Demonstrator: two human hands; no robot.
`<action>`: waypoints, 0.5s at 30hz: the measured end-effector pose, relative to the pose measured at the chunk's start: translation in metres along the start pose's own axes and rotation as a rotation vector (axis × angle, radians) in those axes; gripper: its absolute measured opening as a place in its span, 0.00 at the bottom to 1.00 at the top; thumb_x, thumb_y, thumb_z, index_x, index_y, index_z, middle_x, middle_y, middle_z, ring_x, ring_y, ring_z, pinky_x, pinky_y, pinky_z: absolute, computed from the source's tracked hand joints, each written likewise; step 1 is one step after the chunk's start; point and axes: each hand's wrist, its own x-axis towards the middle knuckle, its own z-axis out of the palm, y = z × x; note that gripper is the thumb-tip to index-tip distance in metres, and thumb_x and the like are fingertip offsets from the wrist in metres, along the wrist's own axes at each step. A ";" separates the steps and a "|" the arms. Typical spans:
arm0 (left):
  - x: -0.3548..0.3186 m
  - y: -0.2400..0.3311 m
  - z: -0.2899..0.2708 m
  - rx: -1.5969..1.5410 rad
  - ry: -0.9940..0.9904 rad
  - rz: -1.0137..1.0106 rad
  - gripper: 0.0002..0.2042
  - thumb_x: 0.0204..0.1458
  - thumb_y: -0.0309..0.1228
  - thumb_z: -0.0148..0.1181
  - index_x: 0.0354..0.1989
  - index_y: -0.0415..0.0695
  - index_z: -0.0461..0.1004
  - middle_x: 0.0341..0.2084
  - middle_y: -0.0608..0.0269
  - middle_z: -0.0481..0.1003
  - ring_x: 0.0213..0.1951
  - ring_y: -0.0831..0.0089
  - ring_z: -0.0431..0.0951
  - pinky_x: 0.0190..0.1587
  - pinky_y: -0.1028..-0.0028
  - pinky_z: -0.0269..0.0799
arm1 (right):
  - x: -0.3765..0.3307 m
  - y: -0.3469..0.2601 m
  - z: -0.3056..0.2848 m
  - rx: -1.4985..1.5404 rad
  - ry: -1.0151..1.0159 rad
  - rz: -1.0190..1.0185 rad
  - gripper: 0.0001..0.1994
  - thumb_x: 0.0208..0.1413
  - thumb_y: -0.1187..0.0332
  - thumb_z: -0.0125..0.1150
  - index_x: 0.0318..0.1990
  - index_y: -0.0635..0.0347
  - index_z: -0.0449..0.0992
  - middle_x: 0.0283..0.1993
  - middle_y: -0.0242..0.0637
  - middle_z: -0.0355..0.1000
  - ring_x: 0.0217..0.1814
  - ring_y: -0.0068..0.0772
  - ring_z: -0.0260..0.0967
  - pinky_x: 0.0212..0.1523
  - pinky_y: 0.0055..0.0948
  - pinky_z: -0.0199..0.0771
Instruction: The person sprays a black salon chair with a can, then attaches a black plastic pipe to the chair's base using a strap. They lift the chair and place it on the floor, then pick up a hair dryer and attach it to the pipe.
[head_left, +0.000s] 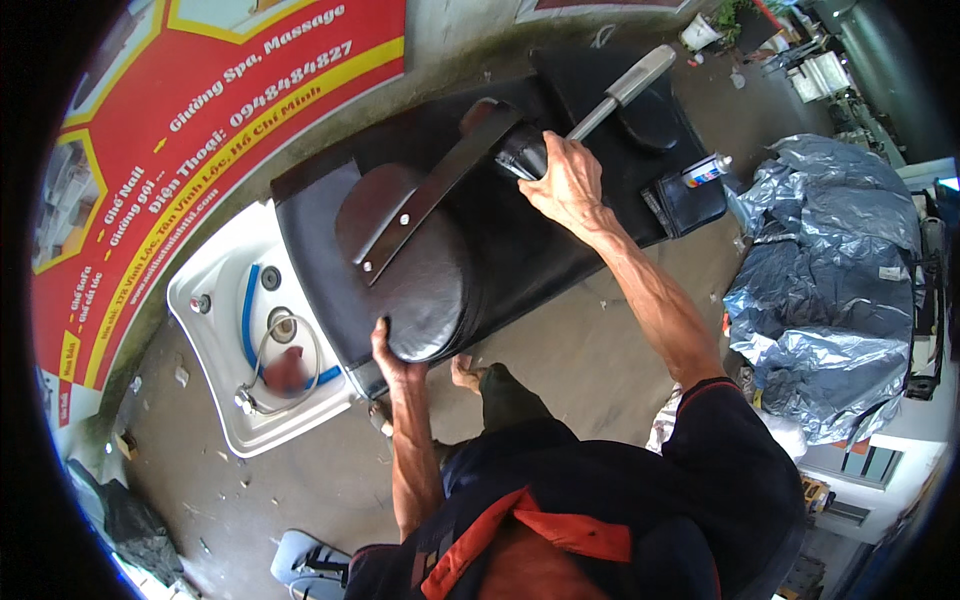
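A black round padded seat [425,290] is held over a long black padded bed [320,235]. A flat dark bar [425,205] with bolt heads runs from the seat to a smaller black pad [522,152]. The near rim of the seat is in my left hand [398,362], thumb on top and fingers hidden below. Around the end of the smaller pad my right hand [570,185] is closed. Just beyond that hand, a silver gas-lift cylinder [640,75] with a thinner rod slants up to the right; its lower end is hidden.
A white wash basin [225,385] with a blue hose and shower hose adjoins the bed's left end. A spray can [706,170] lies on a black pouch [680,205] at the right. Grey plastic-wrapped goods [830,290] stand right. A red banner [230,110] covers the wall.
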 end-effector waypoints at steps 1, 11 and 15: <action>-0.007 0.015 0.004 0.012 -0.051 0.022 0.29 0.51 0.41 0.72 0.60 0.41 0.73 0.55 0.53 0.79 0.57 0.53 0.79 0.63 0.50 0.75 | 0.002 -0.010 -0.010 0.004 -0.008 0.027 0.36 0.38 0.64 0.83 0.56 0.71 0.74 0.47 0.57 0.79 0.51 0.58 0.79 0.55 0.50 0.79; -0.167 0.193 -0.053 -0.036 -0.193 0.409 0.34 0.51 0.40 0.70 0.66 0.38 0.68 0.57 0.49 0.77 0.58 0.50 0.78 0.63 0.48 0.75 | -0.058 -0.211 -0.098 0.292 0.270 -0.209 0.35 0.39 0.63 0.84 0.55 0.68 0.75 0.44 0.56 0.79 0.46 0.59 0.81 0.51 0.50 0.81; -0.278 0.274 -0.083 -0.043 -0.128 0.628 0.35 0.52 0.41 0.69 0.65 0.34 0.68 0.57 0.47 0.76 0.58 0.51 0.77 0.63 0.49 0.75 | -0.089 -0.323 -0.113 0.427 0.241 -0.336 0.36 0.39 0.62 0.85 0.55 0.68 0.75 0.44 0.56 0.80 0.47 0.57 0.81 0.52 0.49 0.81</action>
